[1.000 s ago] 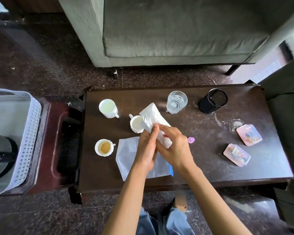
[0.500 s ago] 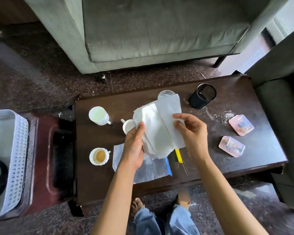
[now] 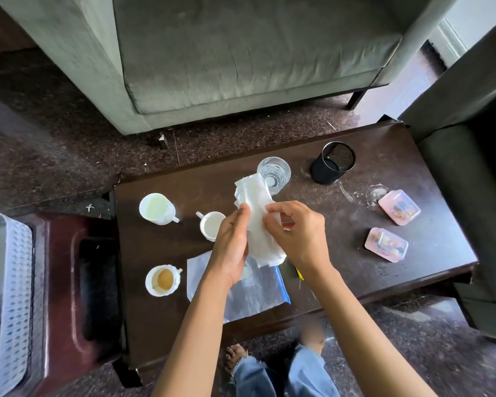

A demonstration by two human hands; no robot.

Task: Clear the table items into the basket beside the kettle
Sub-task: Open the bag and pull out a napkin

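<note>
Both hands hold a white tissue (image 3: 255, 213) above the dark wooden table (image 3: 355, 276). My left hand (image 3: 231, 245) pinches its left side and my right hand (image 3: 298, 233) grips its right side, bunching it together. Under my hands lies a clear plastic bag (image 3: 255, 293) with a blue edge. A yellow pen (image 3: 299, 273) peeks out below my right wrist. On the table stand a white mug (image 3: 156, 209), a white cup (image 3: 211, 224), a cup with brown liquid (image 3: 163, 279), a glass of water (image 3: 275, 173), a black mesh holder (image 3: 332, 163) and two pink boxes (image 3: 399, 207) (image 3: 386, 244). The white basket (image 3: 12, 296) is at far left.
A dark red stool (image 3: 63, 296) carries the basket left of the table. A grey sofa (image 3: 226, 53) stands behind the table and a dark armchair (image 3: 470, 138) at the right. My feet and jeans show below the table's front edge.
The tissue was spread wide between my hands half a second ago; now it is gathered into a narrower bundle and my hands are closer together. The view has shifted a little.
</note>
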